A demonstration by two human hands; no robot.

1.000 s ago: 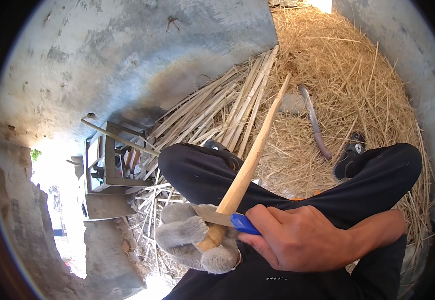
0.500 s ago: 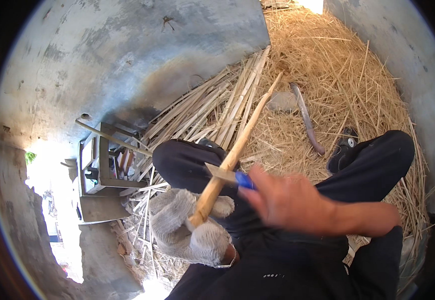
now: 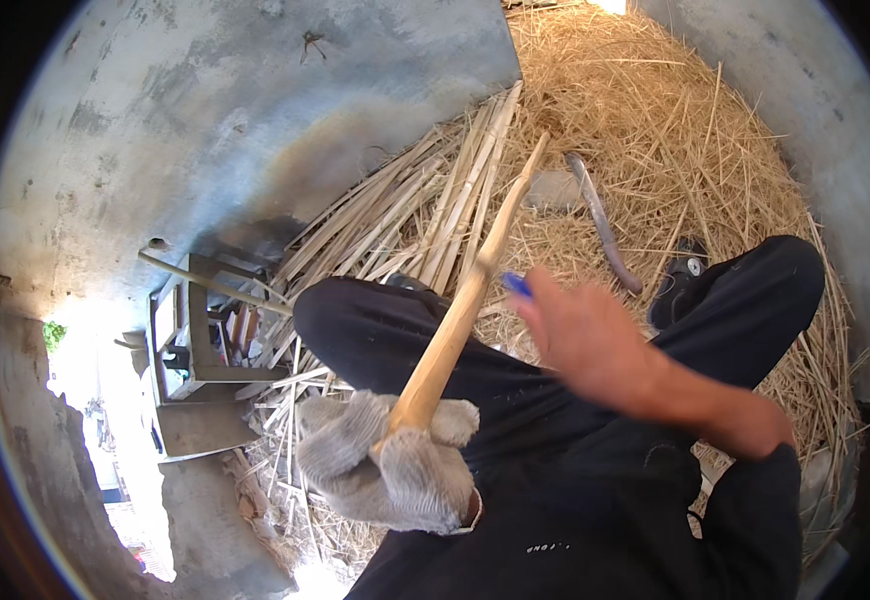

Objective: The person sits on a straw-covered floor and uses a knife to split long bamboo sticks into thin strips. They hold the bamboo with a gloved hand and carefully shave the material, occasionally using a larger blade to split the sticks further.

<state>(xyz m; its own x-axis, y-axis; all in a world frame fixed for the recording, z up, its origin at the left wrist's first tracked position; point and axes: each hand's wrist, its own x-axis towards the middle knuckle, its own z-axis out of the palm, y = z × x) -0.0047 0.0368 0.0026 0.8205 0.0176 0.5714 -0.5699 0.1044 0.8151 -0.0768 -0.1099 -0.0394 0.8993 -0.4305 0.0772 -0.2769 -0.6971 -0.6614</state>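
In a grey-white knitted glove, my left hand (image 3: 390, 460) is wrapped round the thick end of a peeled wooden stick (image 3: 455, 330). The stick slants up and away to the right, narrowing to a thin far tip. Bare and slightly blurred, my right hand (image 3: 595, 345) grips a knife by its blue handle (image 3: 518, 285), just right of the stick's middle. I cannot make out the knife's blade in this frame.
Beyond my crossed legs, a long curved blade with a brown handle (image 3: 605, 225) lies on loose straw (image 3: 655, 120). Split strips (image 3: 435, 190) are heaped by the concrete wall (image 3: 205, 100). A wooden frame with shelves (image 3: 205, 330) stands at the left, with a thin pole (image 3: 215, 280) leaning over it.
My right hand has moved away and up along the stick, drawing the knife toward the far end. The left hand keeps its grip on the thick end.
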